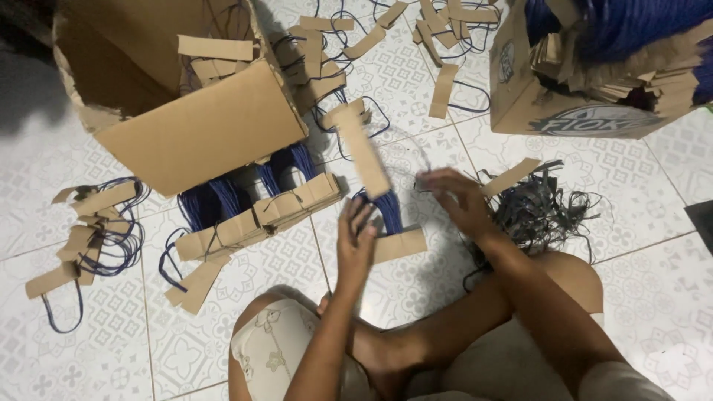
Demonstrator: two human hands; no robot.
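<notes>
1. A bundle of blue cord handles (386, 212) with cardboard strip ends is held up over the tiled floor (653, 297), near the middle of the scene, just in front of the person's knees.
2. The left hand (356, 241) is closed around the bundle; its grip is clenched on the cords and the lower cardboard strip (399, 243).
3. The right hand (457, 200) is seen just right of the bundle, fingers curled; it looks pinched on something thin, but what is grasped cannot be told.
4. A long tied stack (260, 215) is laid on the left, so some bundling appears done.
5. Loose handles (96, 230) at far left and loose strips (438, 30) at the far side are left unbundled, so much appears left.
6. An open cardboard box (186, 111) and a filled box (594, 74) are set at the far side.
</notes>
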